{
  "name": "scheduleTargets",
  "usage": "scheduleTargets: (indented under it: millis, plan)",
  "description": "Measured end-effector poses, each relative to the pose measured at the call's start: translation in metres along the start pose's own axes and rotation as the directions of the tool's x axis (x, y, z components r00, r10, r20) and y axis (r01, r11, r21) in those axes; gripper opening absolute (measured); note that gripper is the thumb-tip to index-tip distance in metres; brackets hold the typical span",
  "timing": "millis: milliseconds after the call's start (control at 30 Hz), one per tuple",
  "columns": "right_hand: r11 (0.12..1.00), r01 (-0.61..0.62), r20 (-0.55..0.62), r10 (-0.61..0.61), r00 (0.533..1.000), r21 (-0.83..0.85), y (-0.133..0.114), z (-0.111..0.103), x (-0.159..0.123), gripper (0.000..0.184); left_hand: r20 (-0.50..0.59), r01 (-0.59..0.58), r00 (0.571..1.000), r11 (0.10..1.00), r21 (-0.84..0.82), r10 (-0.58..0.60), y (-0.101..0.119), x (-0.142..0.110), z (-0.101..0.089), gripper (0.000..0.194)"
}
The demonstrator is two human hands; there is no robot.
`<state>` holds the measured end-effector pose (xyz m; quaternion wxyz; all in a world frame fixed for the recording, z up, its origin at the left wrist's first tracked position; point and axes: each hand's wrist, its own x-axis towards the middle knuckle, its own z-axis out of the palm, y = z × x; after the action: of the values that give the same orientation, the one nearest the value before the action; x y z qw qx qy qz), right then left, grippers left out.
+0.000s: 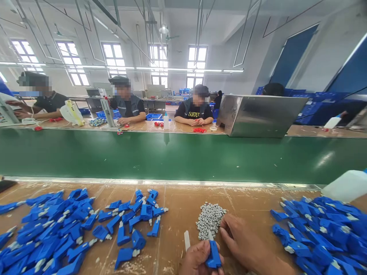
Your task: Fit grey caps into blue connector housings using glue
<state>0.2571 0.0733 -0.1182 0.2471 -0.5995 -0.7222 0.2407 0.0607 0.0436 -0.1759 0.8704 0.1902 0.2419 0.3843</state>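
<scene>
Heap [210, 215]: Lay as loose grey bits on the brown tabletop [177, 206], plenty in number.
Left grip [199, 258]: Was closed around one blue part [213, 256], just on the near side of the heap.
Blue part: Aimed a pale tip at the heap; could not be judged finished or unfinished.
Right grip [241, 236]: Was curled at the heap's right edge; could not tell of any bit pinched inside.
Left pile [43, 229]: Spread far left of the heap, dense, with many pale tips.
Loose group [137, 214]: Lay scattered between left pile and heap, also pale-tipped.
Right pile [321, 236]: Lay well right of the heap, thickly stacked, likewise pale-tipped.
Progress: Seemed midway, judging by stock on both sides of the heap; could not tell done side from waiting side.
White strip [187, 240]: Stuck up just left of the heap's near side.
Edge: Ran beyond the heap as a metal rim [172, 182], with green belt [172, 156] farther off.
Room: Looked widest left of the heap, up to the loose group; narrowed on the right, behind a forearm [271, 263].
</scene>
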Motion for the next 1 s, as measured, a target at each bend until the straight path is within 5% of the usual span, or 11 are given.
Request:
scheduleTargets:
  millis: [133, 300, 600, 800, 1000]
  plan:
    - [0.96, -0.109, 0.037, 0.103, 0.994, 0.256, -0.002, -0.008, -0.007, 0.016, -0.005, -0.002, 1.0, 1.0, 0.023, 0.002, 0.003, -0.001, 0.002, 0.061]
    - [0.802, -0.188, 0.121, 0.145, 0.982, 0.566, -0.005, -0.014, -0.024, 0.038, -0.061, -0.012, 0.998, 1.0, 0.019, 0.013, 0.005, -0.008, 0.012, 0.058]
    - [0.454, -0.305, 0.301, 0.083, 0.95, 0.837, -0.022, -0.005, -0.042, 0.049, -0.005, -0.256, 0.965, 0.945, 0.205, 0.263, 0.0, -0.014, 0.027, 0.053]
    - [0.385, -0.32, 0.303, 0.107, 0.947, 0.866, -0.034, -0.002, -0.049, 0.047, -0.017, -0.274, 0.956, 0.909, 0.315, 0.294, 0.0, -0.018, 0.033, 0.059]
    - [0.435, -0.22, 0.157, 0.177, 0.972, 0.873, -0.047, 0.0, -0.054, 0.045, -0.02, -0.288, 0.951, 0.906, 0.31, 0.309, -0.003, -0.019, 0.033, 0.055]
